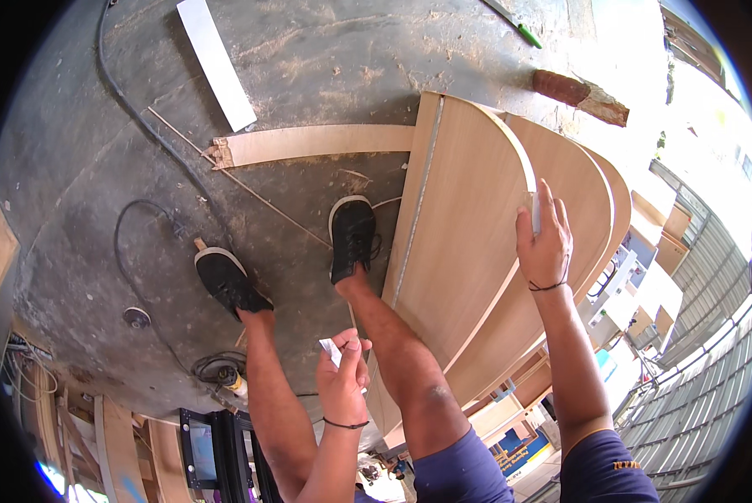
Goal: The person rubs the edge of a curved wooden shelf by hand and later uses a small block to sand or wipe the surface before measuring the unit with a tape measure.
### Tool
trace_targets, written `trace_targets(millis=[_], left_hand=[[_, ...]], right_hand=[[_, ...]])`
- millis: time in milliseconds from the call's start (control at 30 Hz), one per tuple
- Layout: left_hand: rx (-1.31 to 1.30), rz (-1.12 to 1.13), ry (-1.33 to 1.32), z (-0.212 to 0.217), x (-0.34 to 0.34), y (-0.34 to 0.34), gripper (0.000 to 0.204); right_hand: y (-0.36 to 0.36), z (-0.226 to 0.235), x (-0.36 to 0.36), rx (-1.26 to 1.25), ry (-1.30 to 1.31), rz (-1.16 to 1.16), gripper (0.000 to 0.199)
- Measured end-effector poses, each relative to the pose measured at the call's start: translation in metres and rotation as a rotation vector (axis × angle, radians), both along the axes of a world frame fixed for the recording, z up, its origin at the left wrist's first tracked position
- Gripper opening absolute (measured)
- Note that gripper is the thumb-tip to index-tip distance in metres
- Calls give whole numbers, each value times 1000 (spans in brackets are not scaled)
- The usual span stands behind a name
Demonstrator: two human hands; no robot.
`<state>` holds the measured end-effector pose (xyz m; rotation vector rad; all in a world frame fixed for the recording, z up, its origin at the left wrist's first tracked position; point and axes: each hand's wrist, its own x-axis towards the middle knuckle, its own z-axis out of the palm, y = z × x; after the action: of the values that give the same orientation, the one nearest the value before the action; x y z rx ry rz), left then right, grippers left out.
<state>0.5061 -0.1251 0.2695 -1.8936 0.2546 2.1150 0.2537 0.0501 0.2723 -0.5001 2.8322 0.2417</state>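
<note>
My left hand (pixel 342 390) is closed in a pinch on a small white piece (pixel 331 350) that looks like folded paper or a thin strip. On the right, my right hand (pixel 548 243) straddles the curved edge of a light wood panel (pixel 468 193), thumb on one side and fingers on the other. A pale sliver shows between thumb and fingers; I cannot make out whether it is the panel's edge or a separate piece. The panel stands against my leg, with more curved panels (pixel 560 184) behind it.
A curved wood strip (pixel 326 142) and a white board (pixel 217 63) lie on the concrete floor. A black cable (pixel 154 134) runs along the left to a power tool (pixel 235 386). A green-handled tool (pixel 528 35) and a broken brown block (pixel 581 95) lie at the far right.
</note>
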Motion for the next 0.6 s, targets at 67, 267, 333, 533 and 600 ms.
trace_targets(millis=[67, 267, 333, 533, 600], left_hand=[[1, 1, 0, 1, 0, 1, 27], [0, -43, 16, 1, 0, -1, 28], [-2, -23, 12, 2, -1, 0, 29], [11, -56, 7, 3, -3, 1, 30], [19, -49, 1, 4, -4, 3, 31]], right_hand=[[-1, -1, -4, 3, -21, -8, 47], [-6, -7, -19, 14, -67, 0, 45], [-3, -9, -24, 30, -73, 17, 45], [-11, -16, -41, 83, -116, 21, 42], [-12, -19, -45, 88, -123, 38, 41]])
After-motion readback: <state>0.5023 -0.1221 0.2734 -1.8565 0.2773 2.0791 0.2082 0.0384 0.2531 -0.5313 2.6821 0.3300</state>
